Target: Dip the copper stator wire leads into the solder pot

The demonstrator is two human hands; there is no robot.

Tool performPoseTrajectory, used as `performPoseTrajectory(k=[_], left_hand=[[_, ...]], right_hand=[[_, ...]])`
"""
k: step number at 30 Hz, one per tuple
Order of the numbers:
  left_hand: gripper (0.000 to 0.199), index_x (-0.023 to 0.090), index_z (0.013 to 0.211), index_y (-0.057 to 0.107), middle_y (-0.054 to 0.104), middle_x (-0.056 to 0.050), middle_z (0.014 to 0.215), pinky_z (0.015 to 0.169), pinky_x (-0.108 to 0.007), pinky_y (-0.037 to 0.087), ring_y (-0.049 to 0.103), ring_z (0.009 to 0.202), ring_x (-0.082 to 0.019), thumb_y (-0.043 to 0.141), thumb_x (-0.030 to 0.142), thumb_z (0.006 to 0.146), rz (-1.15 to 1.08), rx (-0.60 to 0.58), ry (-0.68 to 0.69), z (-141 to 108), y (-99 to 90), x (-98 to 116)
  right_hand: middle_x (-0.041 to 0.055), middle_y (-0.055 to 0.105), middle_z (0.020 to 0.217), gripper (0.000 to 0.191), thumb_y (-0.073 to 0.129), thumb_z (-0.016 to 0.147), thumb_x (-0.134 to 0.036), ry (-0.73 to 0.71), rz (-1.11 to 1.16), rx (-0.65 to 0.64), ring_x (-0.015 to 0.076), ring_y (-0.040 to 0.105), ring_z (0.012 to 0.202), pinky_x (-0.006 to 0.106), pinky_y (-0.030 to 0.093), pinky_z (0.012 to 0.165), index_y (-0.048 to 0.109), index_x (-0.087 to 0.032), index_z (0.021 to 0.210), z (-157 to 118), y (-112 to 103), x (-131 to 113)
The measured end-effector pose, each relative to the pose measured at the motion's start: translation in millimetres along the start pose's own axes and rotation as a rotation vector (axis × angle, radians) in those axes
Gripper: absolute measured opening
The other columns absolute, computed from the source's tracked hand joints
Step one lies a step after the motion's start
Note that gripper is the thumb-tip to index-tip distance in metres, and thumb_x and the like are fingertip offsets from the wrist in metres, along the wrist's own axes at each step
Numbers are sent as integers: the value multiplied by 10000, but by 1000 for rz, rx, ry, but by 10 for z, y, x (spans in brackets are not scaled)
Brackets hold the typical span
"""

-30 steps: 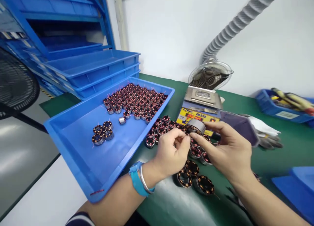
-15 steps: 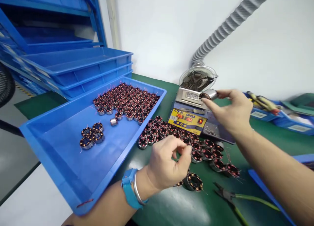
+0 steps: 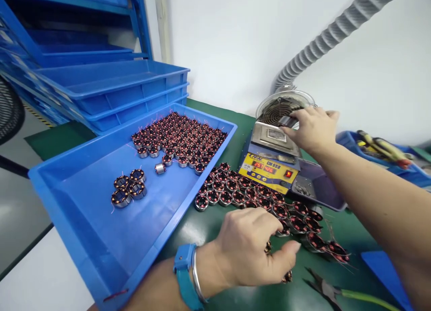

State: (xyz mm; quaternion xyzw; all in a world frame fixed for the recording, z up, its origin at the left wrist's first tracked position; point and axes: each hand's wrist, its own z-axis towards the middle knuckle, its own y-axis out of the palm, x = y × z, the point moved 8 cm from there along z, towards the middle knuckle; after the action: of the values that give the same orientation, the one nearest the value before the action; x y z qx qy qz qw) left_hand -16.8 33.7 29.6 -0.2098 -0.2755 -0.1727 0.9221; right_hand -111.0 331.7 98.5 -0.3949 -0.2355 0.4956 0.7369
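Note:
My right hand point(image 3: 313, 126) pinches a metal-ringed coil part point(image 3: 288, 121) above the back of the yellow-and-blue heating unit point(image 3: 269, 169), in front of the round extraction hood point(image 3: 281, 108). My left hand point(image 3: 254, 248) is low over the green table, thumb and fingers apart with nothing held between them. It partly hides a few copper-wound coils point(image 3: 287, 276) beneath it. Many ring-shaped coils with red wires point(image 3: 232, 185) stand between the tray and the heating unit. More coils point(image 3: 182, 138) fill the far end of the blue tray point(image 3: 168, 239), with a small group nearer the left.
Green-handled cutters point(image 3: 326, 288) lie at the front right. A purple tray point(image 3: 326, 189) with small bits sits beside the unit. Stacked blue trays point(image 3: 134, 97) stand at the back left, and bins with tools point(image 3: 380, 149) at the right. A grey hose point(image 3: 323, 46) rises from the hood.
My right hand has moved the coil part back, closer to the hood. My left hand has moved right and down, and its fingers have parted. The view has shifted slightly.

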Motion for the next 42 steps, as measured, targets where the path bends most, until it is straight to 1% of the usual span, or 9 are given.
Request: performPoseTrajectory(k=[8,19,24,27,30,32,37,39,42], left_hand=[[123,196,807,576,652,-26,654,524,-289,476,613,568,-161,598,296,876,-10,-2,9,19,-26,34],[114,201,813,580,650,-25,670,544,-284,491,601,577,-157,636,290,856,-14,-17,-25,20,5,-49],[137,190,881,629,694,-62,788,643,-319,541,640,700,-191,672,310,830,-55,109,-131,57,-114,-166],[196,179,934,658,715,-83,875,748,-357,558,665,813,-216,719,304,796,-161,211,-354,42,-166,-376],[306,165,1047,677,744,-115,1040,790,-361,560,693,916,-226,762,278,775,-365,303,-665,-61,-103,-670],[424,163,1144,673,738,-129,1144,803,-346,569,704,973,-227,800,261,751,-526,367,-789,-127,-24,-815],[436,147,1149,714,762,-117,1084,837,-330,590,720,934,-204,829,267,745,-761,513,-789,-136,28,-974],[349,147,1063,754,773,-107,1048,867,-332,589,721,927,-197,825,302,758,-773,555,-765,-113,-16,-993],[302,150,974,777,776,-91,1010,804,-297,580,708,883,-176,825,342,746,-754,584,-779,-103,-72,-1004]], right_hand=[[182,715,1081,415,802,773,-490,-53,20,-11,271,575,1087,493,254,943,686,-109,892,13,101,-46],[158,721,1047,330,786,788,-448,4,94,7,280,583,1093,509,265,972,660,-142,793,38,-3,-80],[183,728,1077,304,848,719,-338,117,154,84,313,611,1078,519,337,962,699,-145,900,-62,-269,-131],[139,736,943,355,856,703,-379,203,310,86,240,647,873,424,448,843,723,-147,937,-287,-430,-288],[80,703,762,436,887,620,-466,357,600,-4,180,603,671,365,486,679,746,-151,885,-632,-436,-492],[56,678,675,470,911,542,-507,387,782,-102,161,572,591,338,490,582,738,-161,809,-862,-357,-700],[46,734,760,556,948,475,-528,403,1232,-325,175,665,598,305,580,531,692,-207,850,-1314,-85,-1166],[38,748,802,594,919,509,-601,414,1309,-394,193,707,627,316,614,556,682,-232,909,-1421,-43,-1254],[47,732,754,573,825,585,-730,419,1352,-540,211,731,628,295,607,532,674,-220,797,-1518,-35,-1307]])
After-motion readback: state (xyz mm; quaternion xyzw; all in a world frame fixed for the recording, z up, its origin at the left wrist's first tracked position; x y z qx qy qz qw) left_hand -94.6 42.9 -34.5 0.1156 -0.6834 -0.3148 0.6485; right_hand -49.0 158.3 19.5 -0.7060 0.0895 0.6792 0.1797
